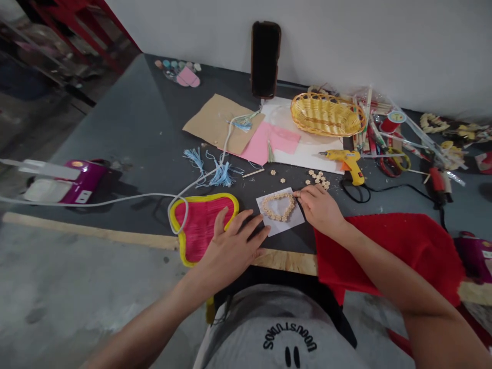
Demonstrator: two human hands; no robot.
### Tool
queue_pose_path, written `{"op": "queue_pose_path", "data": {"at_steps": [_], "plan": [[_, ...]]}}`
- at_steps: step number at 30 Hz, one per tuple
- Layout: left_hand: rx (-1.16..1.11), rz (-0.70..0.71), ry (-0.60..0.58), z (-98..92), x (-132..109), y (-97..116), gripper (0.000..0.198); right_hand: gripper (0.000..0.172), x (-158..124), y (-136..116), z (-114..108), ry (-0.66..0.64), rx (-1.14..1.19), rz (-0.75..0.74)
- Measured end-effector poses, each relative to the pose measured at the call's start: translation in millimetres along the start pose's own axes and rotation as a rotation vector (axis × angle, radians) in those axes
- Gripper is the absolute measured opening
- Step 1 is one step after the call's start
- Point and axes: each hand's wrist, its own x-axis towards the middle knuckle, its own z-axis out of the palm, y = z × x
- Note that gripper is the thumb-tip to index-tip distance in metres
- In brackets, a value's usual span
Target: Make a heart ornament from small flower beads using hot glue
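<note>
A heart-shaped ring of small, pale wooden flower pieces (pixel 283 217) lies on a square of white paper (pixel 272 231) near the table's front edge. My right hand (pixel 320 209) is at the paper's upper right corner, thumb and fingertips pinched together beside the ring; what is between them is too small to make out. My left hand (pixel 239 240) lies with fingers spread, left of the paper, partly over a pink pad with a yellow border (pixel 198 225). Several loose flower pieces (pixel 318 179) are scattered just beyond my right hand.
A yellow glue gun (pixel 348 163) lies right of the loose pieces, its black cord trailing rightward. Behind are a wicker basket (pixel 325 117), a leaning phone (pixel 265 60) and brown paper (pixel 215 123). Blue tassels (pixel 221 176) and a white cable (pixel 200 178) lie left; red cloth (pixel 388 246) overhangs the front.
</note>
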Motion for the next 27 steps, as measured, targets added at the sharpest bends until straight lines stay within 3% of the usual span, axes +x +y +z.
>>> {"op": "queue_pose_path", "data": {"at_steps": [7,13,19,27], "plan": [[-0.028,0.009,0.019,4.6,-3,-3,0.037,0.029,-7,-2,-13,0.023,-0.012,-0.020],[-0.064,0.026,0.007,6.4,-7,-4,0.036,0.027,-38,-27,-31,-0.047,-0.071,-0.013],[-0.075,0.055,0.001,7.9,-7,-3,0.037,0.028,-60,-44,-27,-0.111,-0.193,-0.003],[-0.060,0.081,0.019,8.6,-9,0,0.039,0.029,-62,-35,-24,-0.100,-0.213,-0.042]]}}
